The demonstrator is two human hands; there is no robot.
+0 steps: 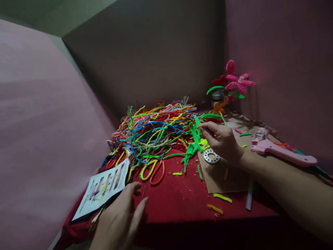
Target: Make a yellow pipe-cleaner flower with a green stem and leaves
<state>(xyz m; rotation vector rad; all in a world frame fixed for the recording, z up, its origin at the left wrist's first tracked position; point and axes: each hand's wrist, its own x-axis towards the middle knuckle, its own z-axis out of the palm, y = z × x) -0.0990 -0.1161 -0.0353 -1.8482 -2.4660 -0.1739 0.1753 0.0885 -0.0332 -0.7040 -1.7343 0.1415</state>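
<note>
My right hand point(218, 139) reaches over the table with thumb and fingers pinched together at a green pipe-cleaner leaf point(197, 122). Its fingertips partly cover where they meet the leaf. More green pipe-cleaner pieces point(191, 149) lie bunched just below and left of it. Yellow pipe-cleaner bits point(204, 143) show beneath that hand. Low at the left, my left hand point(122, 211) is held with thumb and fingers apart and nothing between them. It is near a printed sheet point(88, 194) and a pair of scissors with one yellow and one red handle loop point(158, 173).
A large heap of coloured pipe cleaners point(156, 128) covers the back of the red cloth point(171, 205). Cardboard point(215, 182) lies at right with a round metal disc point(211, 157). Beyond my right forearm are a pink glue gun point(283, 151) and pipe-cleaner flowers point(239, 82).
</note>
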